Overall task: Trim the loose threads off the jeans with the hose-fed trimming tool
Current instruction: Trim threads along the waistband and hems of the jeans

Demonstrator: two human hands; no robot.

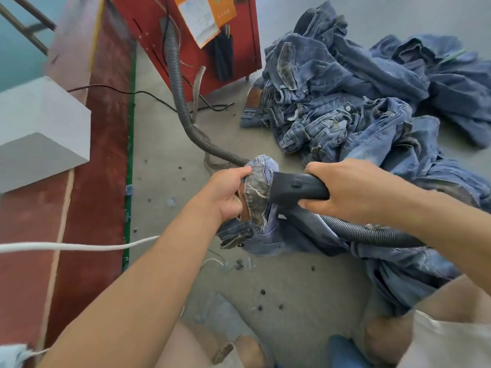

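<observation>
the person sits low over the concrete floor [164, 144], both forearms reaching out. the left hand [225, 192] grips a bunched part of the jeans [261, 197], fingers curled round the fabric so a folded edge with pale stray threads stands up toward the tool. the right hand [353, 189] is wrapped tight round the black trimming tool [297, 188], whose mouth touches that raised edge from the 3 o'clock side. the rest of these jeans trails off toward 4 o'clock, under the right forearm and down by the knee.

the ribbed grey hose [180, 102] leaves the tool under the right wrist, loops back beneath the denim, then climbs toward 11 o'clock to a red machine [239, 35] with an orange paper tag hanging on its face. a thin black cable [132, 92] lies on the floor near its foot.

at 1 o'clock a big heap of jeans [358, 102] lies crumpled on the floor, well apart from the hands. a white cord [79, 247] runs in from 9 o'clock, crossing a dark red strip [101, 155] of floor, and passes behind the left forearm. small dark bits of lint dot the concrete near the knees.
</observation>
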